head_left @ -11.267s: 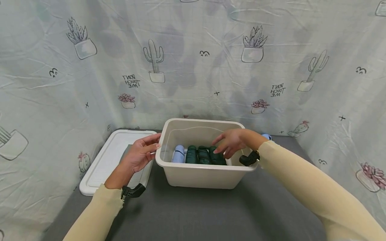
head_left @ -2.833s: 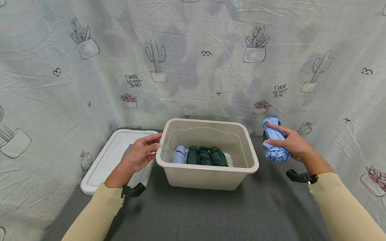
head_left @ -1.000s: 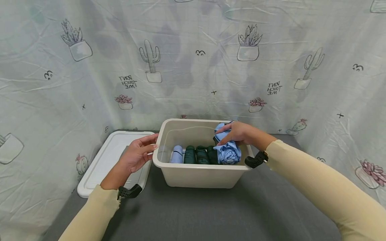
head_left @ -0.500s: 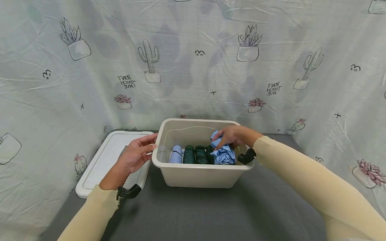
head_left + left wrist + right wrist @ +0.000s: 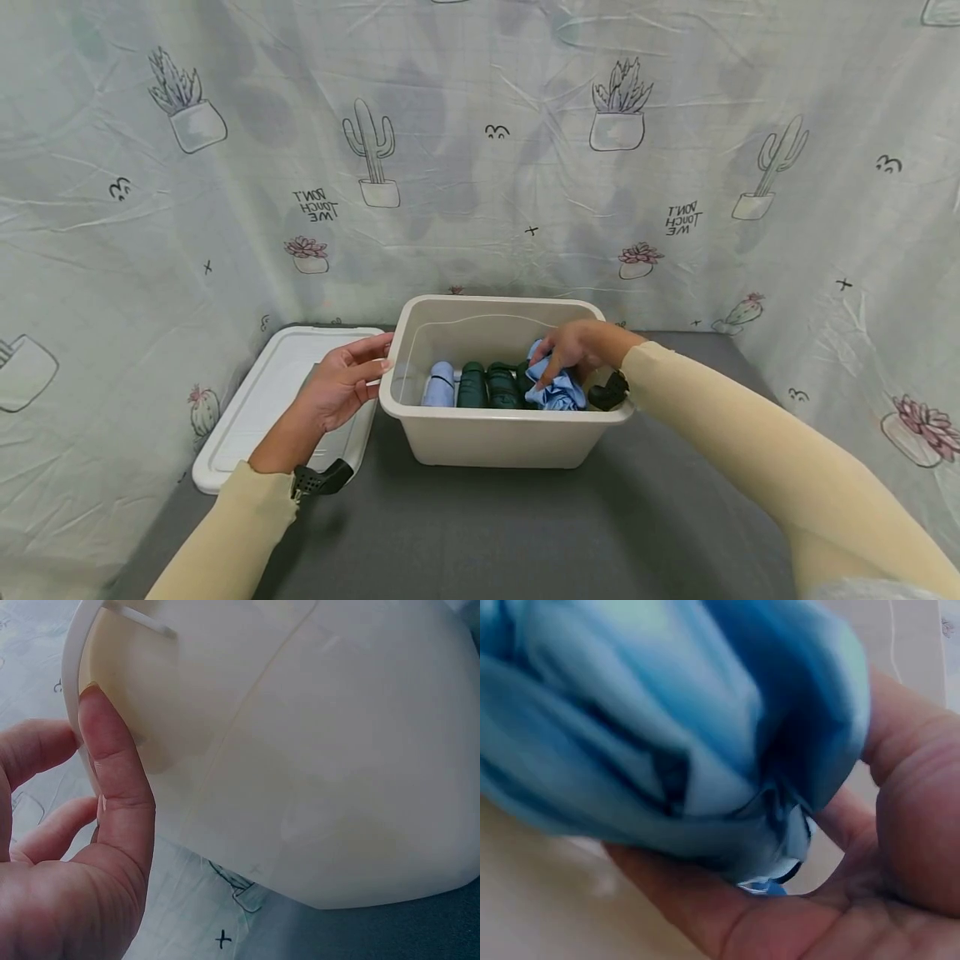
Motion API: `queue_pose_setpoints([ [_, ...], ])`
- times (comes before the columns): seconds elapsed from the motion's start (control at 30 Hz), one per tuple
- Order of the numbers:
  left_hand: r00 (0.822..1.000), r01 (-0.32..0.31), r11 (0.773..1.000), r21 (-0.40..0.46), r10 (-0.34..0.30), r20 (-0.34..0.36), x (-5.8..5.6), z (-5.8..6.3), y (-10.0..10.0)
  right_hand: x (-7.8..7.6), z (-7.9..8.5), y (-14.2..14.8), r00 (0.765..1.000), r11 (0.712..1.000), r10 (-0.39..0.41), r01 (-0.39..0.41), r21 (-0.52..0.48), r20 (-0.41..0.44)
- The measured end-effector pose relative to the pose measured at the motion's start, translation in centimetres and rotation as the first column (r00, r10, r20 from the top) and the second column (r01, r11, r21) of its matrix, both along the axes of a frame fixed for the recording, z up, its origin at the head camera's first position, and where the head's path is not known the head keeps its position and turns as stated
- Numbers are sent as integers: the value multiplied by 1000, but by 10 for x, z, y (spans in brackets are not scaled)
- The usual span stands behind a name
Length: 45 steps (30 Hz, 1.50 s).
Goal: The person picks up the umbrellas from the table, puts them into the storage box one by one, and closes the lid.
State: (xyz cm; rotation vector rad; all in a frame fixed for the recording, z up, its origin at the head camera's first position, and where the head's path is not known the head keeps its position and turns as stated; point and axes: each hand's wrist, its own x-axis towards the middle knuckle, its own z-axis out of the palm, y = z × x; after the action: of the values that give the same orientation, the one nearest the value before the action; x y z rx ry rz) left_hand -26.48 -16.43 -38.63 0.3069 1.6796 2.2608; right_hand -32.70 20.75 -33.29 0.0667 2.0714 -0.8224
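Note:
A beige plastic storage bin (image 5: 495, 442) stands open at the centre of the head view. My left hand (image 5: 339, 387) pinches its left rim between thumb and fingers; the left wrist view shows the fingers (image 5: 124, 787) on either side of the rim. Inside the bin's right part, my right hand (image 5: 581, 346) holds a crumpled light-blue fabric roll (image 5: 558, 393) by its sides. Creased folds of the blue roll (image 5: 667, 742) fill the right wrist view. Left of it lie a smooth pale-blue roll (image 5: 439, 387) and dark green rolled bundles (image 5: 472, 387), side by side.
A white lid (image 5: 251, 425) lies flat on the grey table (image 5: 480, 533), left of the bin and partly behind my left hand. A patterned curtain (image 5: 465, 183) hangs close behind and along both sides.
My right hand let go of the dark green bundles, picked up the crumpled blue roll right of the bin, brought it left over the rim and lowered it beside them. My left hand stayed on the rim.

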Motion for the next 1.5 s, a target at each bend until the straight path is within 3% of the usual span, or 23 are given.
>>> queue_pose_setpoints([
  [0.23, 1000, -5, 1000, -1, 5, 3, 1, 1, -2, 7, 23, 1, 981, 981, 136, -115, 156, -137],
  [0.43, 1000, -12, 1000, -1, 12, 10, 0, 2, -2, 15, 37, 3, 964, 973, 183, -149, 176, -193],
  [0.67, 1000, -14, 1000, -14, 14, 13, 0, 3, -3, 21, 45, 9, 952, 980, 163, -125, 156, -260],
  [0.83, 1000, -15, 1000, -14, 16, 17, 0, 3, -3, 26, 50, 15, 929, 982, 164, -122, 146, -332],
  [1.07, 1000, -22, 999, -26, 23, 21, 0, 4, -2, 31, 51, 28, 871, 986, 163, -133, 97, -464],
  [1.27, 999, -36, 998, -51, 37, 27, -1, 5, 1, 41, 49, 38, 807, 991, 97, -132, -17, -583],
  [1.5, 998, -50, 998, -40, 51, 23, -1, 6, 3, 64, 44, 50, 775, 987, -29, -77, -140, -632],
])
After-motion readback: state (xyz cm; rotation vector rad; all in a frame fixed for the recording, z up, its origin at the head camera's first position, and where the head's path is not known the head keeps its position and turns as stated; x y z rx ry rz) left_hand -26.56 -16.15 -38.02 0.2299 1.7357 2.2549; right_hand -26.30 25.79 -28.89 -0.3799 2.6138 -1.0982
